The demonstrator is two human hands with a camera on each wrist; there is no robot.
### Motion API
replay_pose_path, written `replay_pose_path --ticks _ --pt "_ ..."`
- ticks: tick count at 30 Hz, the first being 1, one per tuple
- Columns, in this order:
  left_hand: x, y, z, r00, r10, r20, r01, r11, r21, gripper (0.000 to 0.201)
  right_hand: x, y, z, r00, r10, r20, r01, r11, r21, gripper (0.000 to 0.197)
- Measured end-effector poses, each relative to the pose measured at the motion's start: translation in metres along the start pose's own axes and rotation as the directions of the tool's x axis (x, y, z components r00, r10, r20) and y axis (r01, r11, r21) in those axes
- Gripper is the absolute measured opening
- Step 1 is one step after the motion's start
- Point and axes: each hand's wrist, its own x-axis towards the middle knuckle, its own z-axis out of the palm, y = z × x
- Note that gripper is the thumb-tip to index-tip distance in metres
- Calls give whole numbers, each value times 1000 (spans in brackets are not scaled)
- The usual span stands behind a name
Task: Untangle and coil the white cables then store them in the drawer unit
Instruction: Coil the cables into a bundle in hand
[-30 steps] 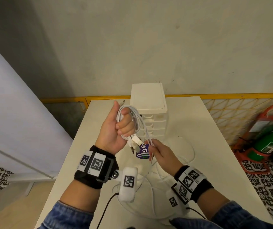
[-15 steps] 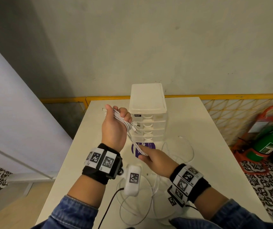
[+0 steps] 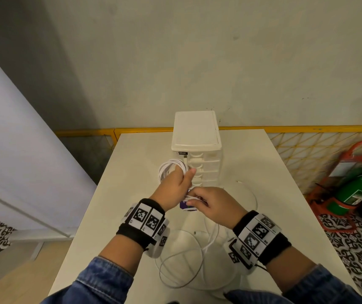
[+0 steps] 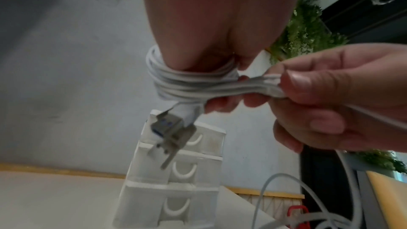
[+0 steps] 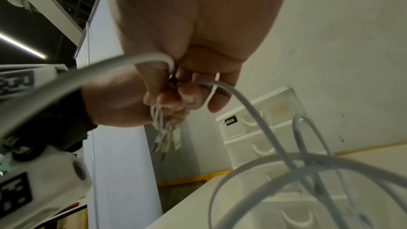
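Since the earlier frames our left hand (image 3: 174, 187) has dropped and rolled knuckles-up, and our right hand (image 3: 215, 205) has closed in until both touch in front of the drawer unit (image 3: 196, 150).

White table (image 3: 281, 194): open surface left of the hands and right of the unit; near edge is cut off by our denim sleeves.

Drawer unit stands upright at the table's back centre, all drawers pushed in. Black label on the top-left drawer reads "...box"; first letters unreadable.

Loose white cables (image 3: 182, 266) lie in overlapping loops on the table under our wrists; we can't tell how many or where they cross. One more loop curves right of the unit.

Coiled white cable (image 3: 171, 170) is wound round the left hand's fingers, which curl and grip it just in front of the unit. From the left wrist, blurred USB plugs (image 4: 169, 133) hang below the coil.

Right hand pinches the bundled strands between thumb and curled fingers, right beside the left.

Purple label (image 3: 186, 206) peeks out under the hands; print hidden.

Green fire extinguisher (image 3: 359, 189) sits on the floor, well right of the table, label too small to read.
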Motion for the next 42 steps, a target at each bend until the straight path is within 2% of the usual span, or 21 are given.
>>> replay_pose_path --ticks 1,2,4,6,9,11,13,15,18,21,25,30,33,35,37,40,42 --pt "0 -3 2 999 -32 31 31 998 55 51 0 0 -3 999 19 -29 -18 999 33 11" --pt "-1 -3 3 996 -55 63 49 995 89 47 0 1 -7 998 37 -59 -33 997 72 10" --pt "-3 -2 4 988 -94 120 85 994 75 41 1 1 -14 996 37 -86 -29 994 102 24" --pt "-4 1 5 965 -152 214 167 984 -54 38 2 2 -19 998 17 -66 -10 994 106 24" --pt "-7 7 3 896 -206 394 316 918 -238 43 4 9 -22 996 39 -81 -25 985 169 24" --pt "-9 10 -1 868 -203 452 358 888 -289 48 4 14 -26 995 38 -89 -21 983 184 25" --pt "-11 11 -6 855 -180 486 364 876 -317 43 5 18 -32 994 49 -94 -32 985 171 22" --pt "-14 12 -9 861 -148 486 338 882 -329 36 5 25 -36 993 47 -105 -32 990 136 17" --pt "-16 12 -11 869 -136 476 354 843 -405 36 5 37 -36 992 -34 -120 30 999 -34 22" --pt "-16 17 -13 874 -46 483 333 780 -530 36 1 41 -29 990 11 -143 -10 1000 8 29" --pt "-14 23 -17 872 164 462 295 577 -762 34 -1 36 -12 988 21 -155 -29 998 -52 39" --pt "-11 30 -22 882 267 389 256 421 -870 29 0 41 -3 983 42 -176 -49 998 -34 39" --pt "-11 31 -30 910 247 332 234 354 -906 31 1 47 -7 979 88 -182 -91 996 -5 32" --pt "-9 28 -33 936 190 296 204 393 -897 35 2 42 -11 980 103 -172 -95 994 55 27" --pt "-5 22 -33 954 139 267 175 466 -868 34 8 29 -17 973 85 -214 -49 985 166 16" --pt "-5 11 -29 957 61 283 201 561 -803 35 17 14 -32 912 133 -388 28 923 383 22" --pt "-10 6 -24 939 36 341 240 643 -727 37 22 13 -44 868 176 -465 61 890 451 22"
